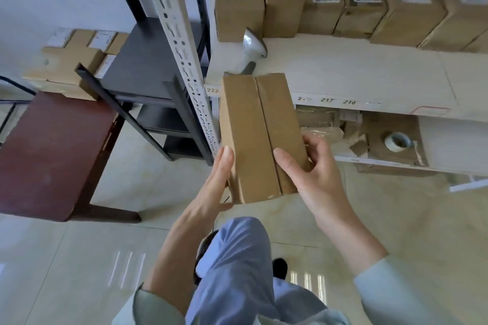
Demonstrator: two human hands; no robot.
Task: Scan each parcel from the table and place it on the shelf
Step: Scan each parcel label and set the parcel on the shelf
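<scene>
A brown cardboard parcel [260, 134] with a taped centre seam is held in the air in front of the white shelf [369, 79]. My left hand [215, 182] lies flat along its left side, fingers straight. My right hand [309, 169] grips its lower right corner, thumb on the top face and fingers curled behind. A grey barcode scanner [252, 46] lies on the shelf just beyond the parcel's far end. Several labelled brown parcels [324, 0] stand in a row along the back of the shelf.
A perforated white shelf upright [182, 55] stands left of the parcel. A black rack [148, 66] is behind it. More labelled boxes [71, 60] sit at far left near a dark red table [50, 150]. A tape roll [398, 141] lies on the lower shelf.
</scene>
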